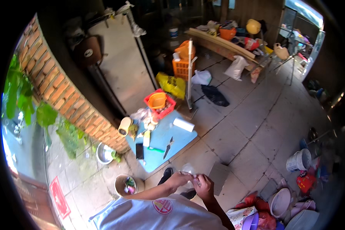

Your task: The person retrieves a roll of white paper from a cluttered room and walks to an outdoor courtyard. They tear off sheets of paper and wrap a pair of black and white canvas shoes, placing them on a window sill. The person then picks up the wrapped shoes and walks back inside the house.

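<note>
My left hand [179,179] and my right hand [203,185] meet in front of my body, fingers pinched close together. Between and just beyond them shows thin clear plastic [188,168], perhaps a bag; its full shape is hard to make out. Ahead to the left is a low blue table [182,140]. On it lie a dark-bladed knife [168,148], a green-handled tool [155,149], a black phone [140,151], a yellow-and-white pack [146,138] and a white box [184,125]. An orange bowl [157,101] sits in a red basket [168,111] at the table's far end.
A bin [140,185] with litter stands left of my feet, a metal basin [103,154] beyond it. A grey flat board [218,177] lies to my right. Basins [280,203], bags and a white bucket [299,160] crowd the right. An orange crate [182,69] stands farther off.
</note>
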`<state>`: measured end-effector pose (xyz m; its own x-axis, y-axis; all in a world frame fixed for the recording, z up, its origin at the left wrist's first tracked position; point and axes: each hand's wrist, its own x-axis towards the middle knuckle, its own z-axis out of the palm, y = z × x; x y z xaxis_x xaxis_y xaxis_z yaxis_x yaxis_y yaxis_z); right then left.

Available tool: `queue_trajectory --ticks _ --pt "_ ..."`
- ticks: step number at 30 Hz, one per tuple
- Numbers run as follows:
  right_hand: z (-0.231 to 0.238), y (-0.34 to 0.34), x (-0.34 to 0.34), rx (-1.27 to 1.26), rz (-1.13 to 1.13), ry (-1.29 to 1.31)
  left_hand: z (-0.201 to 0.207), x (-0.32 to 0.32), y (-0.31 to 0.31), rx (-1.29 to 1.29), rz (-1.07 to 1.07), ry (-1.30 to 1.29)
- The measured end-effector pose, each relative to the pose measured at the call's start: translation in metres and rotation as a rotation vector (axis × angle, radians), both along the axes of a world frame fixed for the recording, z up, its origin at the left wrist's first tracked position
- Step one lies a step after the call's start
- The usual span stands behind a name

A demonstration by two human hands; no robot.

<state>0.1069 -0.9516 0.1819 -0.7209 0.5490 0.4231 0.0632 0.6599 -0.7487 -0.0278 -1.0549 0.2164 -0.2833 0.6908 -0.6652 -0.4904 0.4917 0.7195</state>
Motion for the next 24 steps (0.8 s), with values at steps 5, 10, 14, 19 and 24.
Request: queue_trajectory --ticks 5,10,14,19,24 --pt "0.008 -0.013 -0.007 -0.010 0.180 -0.046 0.007 0.003 -0.034 0.010 0.091 -0.030" --pt "0.008 -0.045 -0.012 0.015 0.216 0.016 0.000 0.001 -0.067 0.073 0.188 -0.081" --pt "0.014 -0.089 -0.023 0.069 0.197 0.024 0.000 -0.002 -0.109 0.060 0.317 -0.151" --pt "0.024 -0.170 -0.041 0.114 0.298 0.004 -0.003 -0.008 -0.199 0.077 0.569 -0.153" --pt "0.007 -0.275 -0.076 0.103 0.503 -0.041 0.003 -0.008 -0.316 0.132 0.697 -0.132"
